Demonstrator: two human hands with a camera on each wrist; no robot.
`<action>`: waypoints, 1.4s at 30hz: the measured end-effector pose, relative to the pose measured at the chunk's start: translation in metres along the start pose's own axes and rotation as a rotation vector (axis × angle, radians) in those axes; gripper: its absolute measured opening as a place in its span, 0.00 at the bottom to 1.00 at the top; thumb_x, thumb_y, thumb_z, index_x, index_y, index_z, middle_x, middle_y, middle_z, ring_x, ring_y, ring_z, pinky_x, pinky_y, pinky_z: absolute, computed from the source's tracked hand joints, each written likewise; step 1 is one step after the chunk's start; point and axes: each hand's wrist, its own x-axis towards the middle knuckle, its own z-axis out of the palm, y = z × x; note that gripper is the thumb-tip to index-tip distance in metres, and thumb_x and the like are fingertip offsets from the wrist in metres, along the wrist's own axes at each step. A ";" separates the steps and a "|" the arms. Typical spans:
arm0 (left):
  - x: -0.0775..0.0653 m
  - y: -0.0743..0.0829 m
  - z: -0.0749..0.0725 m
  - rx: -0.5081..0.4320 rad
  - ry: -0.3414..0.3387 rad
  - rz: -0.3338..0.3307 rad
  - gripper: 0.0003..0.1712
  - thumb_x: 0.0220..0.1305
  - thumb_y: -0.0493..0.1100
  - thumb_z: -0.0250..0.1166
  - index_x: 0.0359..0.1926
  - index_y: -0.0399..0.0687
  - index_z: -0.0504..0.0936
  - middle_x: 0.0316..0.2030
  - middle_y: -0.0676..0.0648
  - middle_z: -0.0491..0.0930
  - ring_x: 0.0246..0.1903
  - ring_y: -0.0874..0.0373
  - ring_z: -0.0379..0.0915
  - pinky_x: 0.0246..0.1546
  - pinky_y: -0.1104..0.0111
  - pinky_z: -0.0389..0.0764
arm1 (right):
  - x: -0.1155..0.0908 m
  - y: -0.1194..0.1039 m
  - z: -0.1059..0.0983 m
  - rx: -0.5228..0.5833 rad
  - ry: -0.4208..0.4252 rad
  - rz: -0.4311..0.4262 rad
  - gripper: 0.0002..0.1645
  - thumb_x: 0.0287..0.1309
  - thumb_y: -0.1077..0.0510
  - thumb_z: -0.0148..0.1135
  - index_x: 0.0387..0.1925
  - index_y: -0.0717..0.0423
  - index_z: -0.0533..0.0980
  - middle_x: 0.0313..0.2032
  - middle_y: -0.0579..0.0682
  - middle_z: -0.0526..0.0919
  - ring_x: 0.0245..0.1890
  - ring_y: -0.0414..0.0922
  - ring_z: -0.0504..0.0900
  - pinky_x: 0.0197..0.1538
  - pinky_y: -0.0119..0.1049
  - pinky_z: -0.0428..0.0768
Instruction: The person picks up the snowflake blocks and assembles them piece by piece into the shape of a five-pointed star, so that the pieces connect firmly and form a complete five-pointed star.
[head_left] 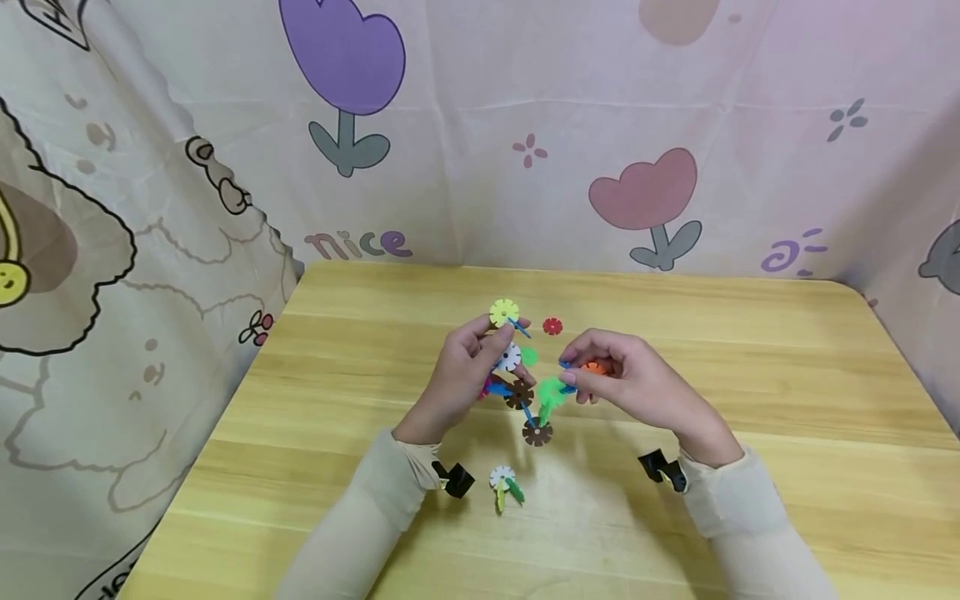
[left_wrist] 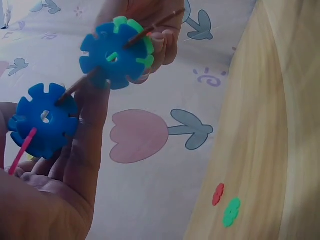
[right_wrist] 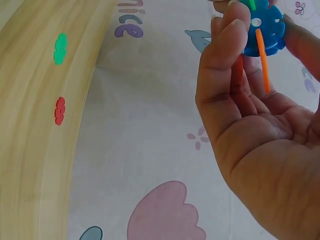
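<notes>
A joined chain of notched plastic discs hangs between both hands. My left hand grips its left side, around a yellow disc, a white disc and a brown disc. Another brown disc forms the low point, linked to light green discs. At the right end, my right hand pinches a blue disc between thumb and fingers. An orange disc slots into that blue one, under the palm side. Seen by the left wrist camera, a blue disc lies near the left palm.
Behind the chain, a red disc and a green disc lie on the wooden table. Closer to the person sits a small joined piece with a white disc plus yellow and green ones. A printed curtain borders the table.
</notes>
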 end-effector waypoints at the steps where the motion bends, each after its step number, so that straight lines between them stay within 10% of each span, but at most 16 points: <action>1: 0.000 0.001 -0.001 0.009 0.002 0.005 0.20 0.83 0.47 0.53 0.62 0.39 0.78 0.31 0.40 0.86 0.30 0.50 0.87 0.37 0.54 0.90 | 0.000 0.000 -0.001 -0.001 -0.004 -0.009 0.06 0.68 0.66 0.66 0.46 0.62 0.79 0.35 0.56 0.85 0.27 0.49 0.85 0.32 0.42 0.88; 11: -0.001 0.012 -0.013 0.078 0.007 0.040 0.21 0.81 0.47 0.54 0.64 0.38 0.78 0.32 0.39 0.86 0.30 0.49 0.87 0.34 0.52 0.90 | 0.000 0.008 -0.013 -0.015 0.011 -0.065 0.11 0.79 0.63 0.52 0.48 0.67 0.78 0.35 0.58 0.85 0.26 0.50 0.86 0.32 0.42 0.87; 19: -0.004 0.022 -0.026 0.107 -0.002 0.031 0.20 0.81 0.46 0.56 0.63 0.39 0.79 0.32 0.38 0.85 0.29 0.48 0.87 0.33 0.52 0.90 | 0.005 0.021 -0.016 -0.030 0.030 0.062 0.09 0.77 0.61 0.56 0.44 0.65 0.79 0.34 0.62 0.83 0.27 0.56 0.86 0.32 0.47 0.88; 28: -0.011 0.036 -0.051 0.112 0.049 0.063 0.24 0.81 0.47 0.54 0.63 0.32 0.77 0.30 0.37 0.84 0.28 0.48 0.87 0.34 0.53 0.90 | 0.024 0.050 -0.006 -0.307 0.035 0.219 0.06 0.72 0.65 0.61 0.45 0.66 0.78 0.28 0.58 0.82 0.26 0.55 0.83 0.31 0.41 0.83; 42: -0.010 0.028 -0.043 0.097 -0.014 0.066 0.21 0.82 0.45 0.53 0.61 0.32 0.79 0.29 0.39 0.83 0.27 0.50 0.86 0.31 0.54 0.90 | 0.100 0.071 -0.013 -0.641 -0.071 0.341 0.19 0.71 0.57 0.65 0.58 0.60 0.73 0.25 0.51 0.70 0.23 0.46 0.69 0.32 0.39 0.70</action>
